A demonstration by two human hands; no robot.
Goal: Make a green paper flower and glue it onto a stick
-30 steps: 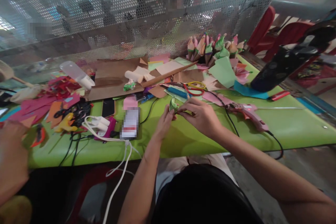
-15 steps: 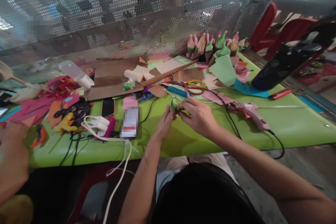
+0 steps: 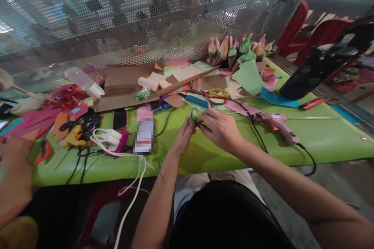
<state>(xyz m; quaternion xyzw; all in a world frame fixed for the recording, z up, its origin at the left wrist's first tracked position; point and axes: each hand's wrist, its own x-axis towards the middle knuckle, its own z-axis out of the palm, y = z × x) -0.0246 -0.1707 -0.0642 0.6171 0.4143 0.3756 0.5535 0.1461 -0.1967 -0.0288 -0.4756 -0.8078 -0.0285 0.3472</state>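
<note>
A small green paper swirl [image 3: 193,116], shaped like the top of an ice-cream cone, stands up between my hands over the table's front part. My left hand [image 3: 184,134] is closed around its lower part. From the right, my right hand [image 3: 217,126] pinches at the swirl's side, its fingertips bent inward; whatever lies between them is too small to make out. Just beyond my hands are scissors with red and yellow handles [image 3: 217,96] and a blue stick-like tool [image 3: 200,101]. To the right lies a pink glue gun [image 3: 277,124] with a clear glue stick behind it.
Finished paper cones [image 3: 233,52] stand grouped at the back right, near a dark tumbler [image 3: 315,70]. A phone [image 3: 144,136], white cables and a power strip [image 3: 122,142] lie left. Another person's hand [image 3: 14,163] is at the far left. A perforated metal panel [image 3: 146,19] rises behind the green table [image 3: 239,163].
Almost nothing differs. Both hands keep the paper swirl in the same place, with only a slight shift of the right fingers.
</note>
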